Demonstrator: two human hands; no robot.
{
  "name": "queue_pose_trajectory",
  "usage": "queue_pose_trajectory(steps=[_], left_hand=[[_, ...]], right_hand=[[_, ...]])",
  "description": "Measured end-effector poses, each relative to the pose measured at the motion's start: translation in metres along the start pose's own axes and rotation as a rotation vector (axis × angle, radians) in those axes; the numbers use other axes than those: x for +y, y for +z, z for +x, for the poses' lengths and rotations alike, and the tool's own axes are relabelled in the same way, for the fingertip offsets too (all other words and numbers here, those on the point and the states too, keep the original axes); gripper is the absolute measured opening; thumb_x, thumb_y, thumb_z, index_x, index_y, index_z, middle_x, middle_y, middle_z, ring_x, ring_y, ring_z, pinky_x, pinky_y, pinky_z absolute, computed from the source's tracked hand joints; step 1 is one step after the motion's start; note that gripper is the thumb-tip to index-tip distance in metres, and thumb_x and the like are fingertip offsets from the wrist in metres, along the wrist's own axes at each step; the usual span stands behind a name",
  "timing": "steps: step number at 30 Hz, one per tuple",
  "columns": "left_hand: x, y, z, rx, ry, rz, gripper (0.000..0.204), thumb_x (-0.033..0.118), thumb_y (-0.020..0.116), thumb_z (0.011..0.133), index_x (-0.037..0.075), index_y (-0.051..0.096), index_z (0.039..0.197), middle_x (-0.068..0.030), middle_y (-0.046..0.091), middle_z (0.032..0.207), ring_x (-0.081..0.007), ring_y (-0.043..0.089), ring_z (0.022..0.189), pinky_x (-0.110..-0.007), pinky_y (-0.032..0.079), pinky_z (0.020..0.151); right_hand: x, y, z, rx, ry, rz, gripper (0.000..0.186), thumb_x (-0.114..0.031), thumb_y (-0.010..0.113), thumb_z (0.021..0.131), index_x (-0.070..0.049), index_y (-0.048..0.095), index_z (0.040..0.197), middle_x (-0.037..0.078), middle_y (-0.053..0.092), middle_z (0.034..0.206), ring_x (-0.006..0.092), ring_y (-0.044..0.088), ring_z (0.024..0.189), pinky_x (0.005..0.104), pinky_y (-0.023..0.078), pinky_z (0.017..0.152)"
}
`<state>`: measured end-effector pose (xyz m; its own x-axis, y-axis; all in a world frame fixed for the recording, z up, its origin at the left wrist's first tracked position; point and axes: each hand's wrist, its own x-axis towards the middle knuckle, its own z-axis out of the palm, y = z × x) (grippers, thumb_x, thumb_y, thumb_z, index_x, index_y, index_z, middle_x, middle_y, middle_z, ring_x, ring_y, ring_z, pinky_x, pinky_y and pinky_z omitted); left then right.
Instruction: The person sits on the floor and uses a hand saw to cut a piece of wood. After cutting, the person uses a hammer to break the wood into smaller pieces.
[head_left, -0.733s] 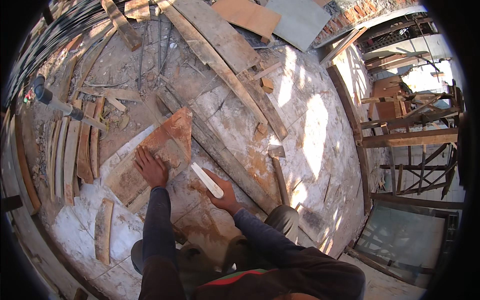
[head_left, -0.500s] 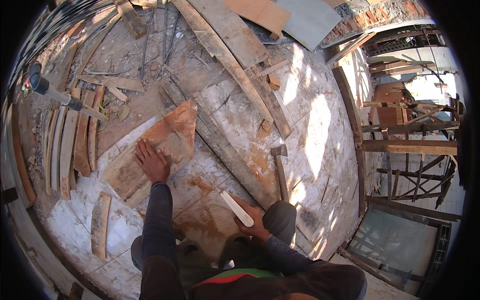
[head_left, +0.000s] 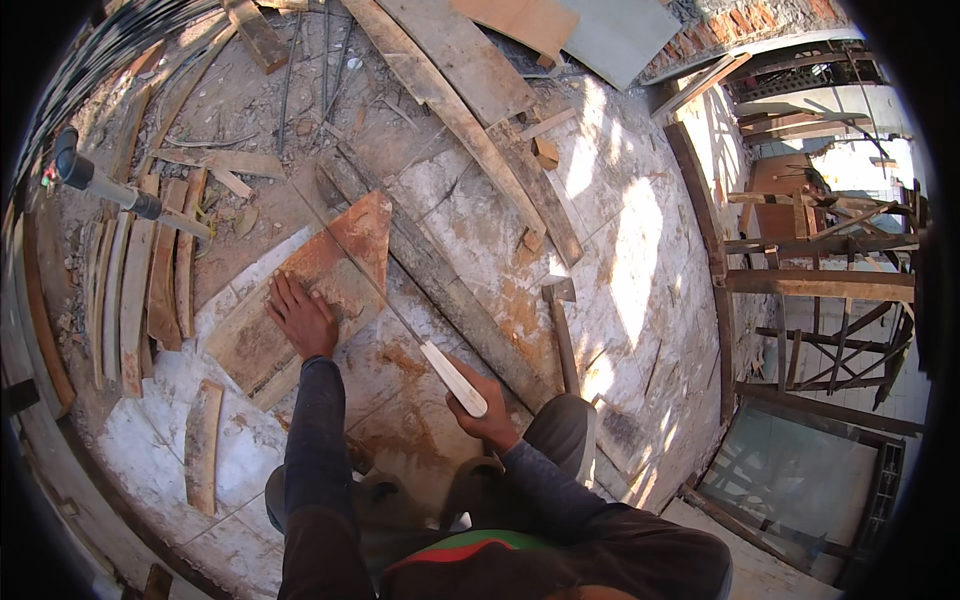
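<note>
1. Hands: my left hand (head_left: 303, 318) spread flat on the stained board (head_left: 350, 287); my right hand (head_left: 487, 410) wrapped round a pale-handled saw (head_left: 454, 380).
2. Board: on the tiled floor (head_left: 470, 230).
3. Hazard: weak left-hand pressure could let it slip, sending the saw astray.

Dark blue sleeves (head_left: 319, 412), bare hands (head_left: 304, 318)

Stained board (head_left: 345, 280) partly hidden under left hand (head_left: 302, 317), tan panel (head_left: 522, 22) cut off at top.
</note>
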<state>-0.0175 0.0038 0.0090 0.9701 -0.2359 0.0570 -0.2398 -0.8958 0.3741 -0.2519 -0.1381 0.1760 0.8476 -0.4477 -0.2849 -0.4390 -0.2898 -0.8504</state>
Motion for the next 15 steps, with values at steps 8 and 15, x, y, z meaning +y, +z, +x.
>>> queue_pose_trajectory(steps=[8, 15], left_hand=[[-0.003, 0.003, 0.011, 0.049, 0.022, -0.003, 0.053, 0.026, 0.038, 0.101, 0.0, 0.035, 0.148, -0.0154, 0.028, 0.158, -0.0313, 0.018, 0.15, -0.054, 0.01, 0.121], [-0.005, 0.004, 0.006, 0.026, 0.001, -0.007, 0.054, 0.027, 0.038, 0.101, 0.001, 0.035, 0.148, -0.016, 0.026, 0.159, -0.0313, 0.018, 0.15, -0.054, 0.009, 0.121]], right_hand=[[0.012, 0.01, 0.015, 0.025, -0.171, -0.041, 0.068, -0.003, 0.064, 0.076, -0.012, 0.052, 0.142, 0.017, 0.068, 0.119, 0.0301, 0.071, 0.1, 0.0324, 0.054, 0.086], [0.006, 0.0, -0.001, 0.018, -0.129, -0.069, 0.066, -0.002, 0.062, 0.076, -0.008, 0.053, 0.141, 0.019, 0.068, 0.117, 0.0238, 0.071, 0.085, 0.0294, 0.053, 0.08]])
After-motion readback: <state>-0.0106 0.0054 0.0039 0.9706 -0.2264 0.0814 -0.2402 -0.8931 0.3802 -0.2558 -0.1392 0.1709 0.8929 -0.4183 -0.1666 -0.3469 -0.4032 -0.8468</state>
